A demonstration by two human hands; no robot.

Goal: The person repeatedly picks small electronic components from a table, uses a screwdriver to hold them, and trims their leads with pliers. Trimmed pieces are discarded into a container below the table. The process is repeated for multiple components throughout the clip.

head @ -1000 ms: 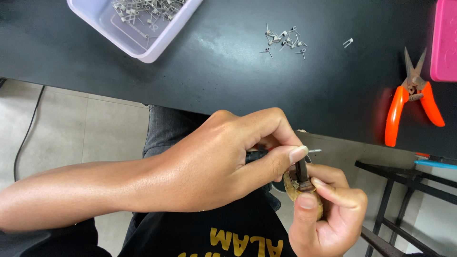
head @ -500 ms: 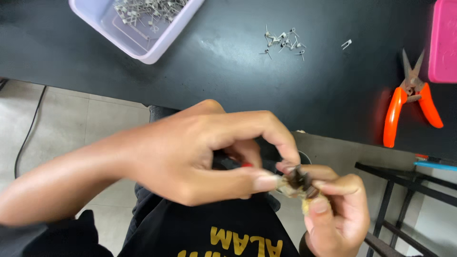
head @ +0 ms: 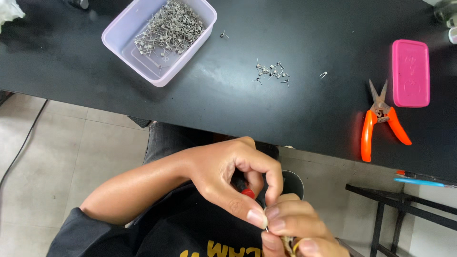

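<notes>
Head view, looking down over the near edge of a black table [head: 119, 90]. The left hand [head: 233, 183] and the right hand [head: 293, 231] meet low in the frame, above the person's lap and clear of the table. The left hand is curled narrow, its thumb and forefinger pinched onto a thin metal pin [head: 266, 229] where the two hands touch; something red [head: 247, 192] sits inside its curled fingers, too hidden to name. The right hand is closed around a small brownish part [head: 288, 245] with a yellow band, cut off by the bottom of the frame, so its exact grip cannot be told.

On the table, far left, a pale plastic tub [head: 124, 45] holds a heap of small metal wire pieces [head: 171, 28]. Near the middle lies a loose scatter of the same pieces [head: 271, 71], with single strays just beside it. To the right rest orange-handled snips [head: 378, 119], blades pointing away, and a pink lidded box [head: 411, 72].

Risk: the pin is slight and held only at the fingertips above open floor; a slip of the pinch would likely drop it out of reach. Pressing it off-line could bend it. The loose pieces on the table could roll or be swept off by a sleeve.
</notes>
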